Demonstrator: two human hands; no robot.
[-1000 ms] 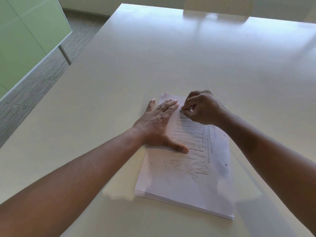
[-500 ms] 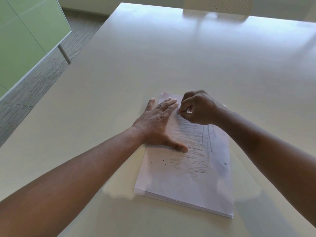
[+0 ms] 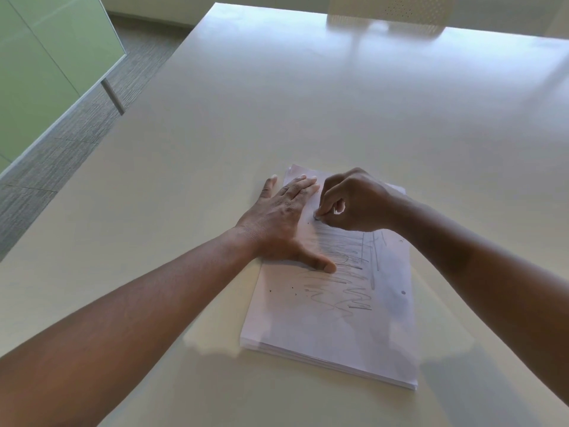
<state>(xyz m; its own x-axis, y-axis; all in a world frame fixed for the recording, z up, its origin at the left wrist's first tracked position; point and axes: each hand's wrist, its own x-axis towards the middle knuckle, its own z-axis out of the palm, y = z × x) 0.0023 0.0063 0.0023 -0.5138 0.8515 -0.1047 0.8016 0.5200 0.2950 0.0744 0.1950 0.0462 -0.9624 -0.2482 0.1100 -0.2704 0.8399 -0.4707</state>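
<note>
A stack of white paper (image 3: 332,328) lies on the cream table (image 3: 277,118), its top sheet covered with grey pencil scribbles (image 3: 345,272). My left hand (image 3: 280,220) lies flat on the stack's upper left part, fingers straight, thumb spread toward the scribbles. My right hand (image 3: 354,201) is curled over the sheet's upper middle and pinches a small pale eraser (image 3: 317,214) against the paper beside my left fingertips. Most of the eraser is hidden by my fingers.
A pale perforated chair back (image 3: 391,10) stands at the table's far edge. A green glass partition (image 3: 46,57) with a metal post (image 3: 112,97) rises at the left over grey carpet (image 3: 46,167).
My right hand has shifted slightly left and down on the sheet, toward my left fingers, with the eraser still pinched. My left hand has stayed flat in place.
</note>
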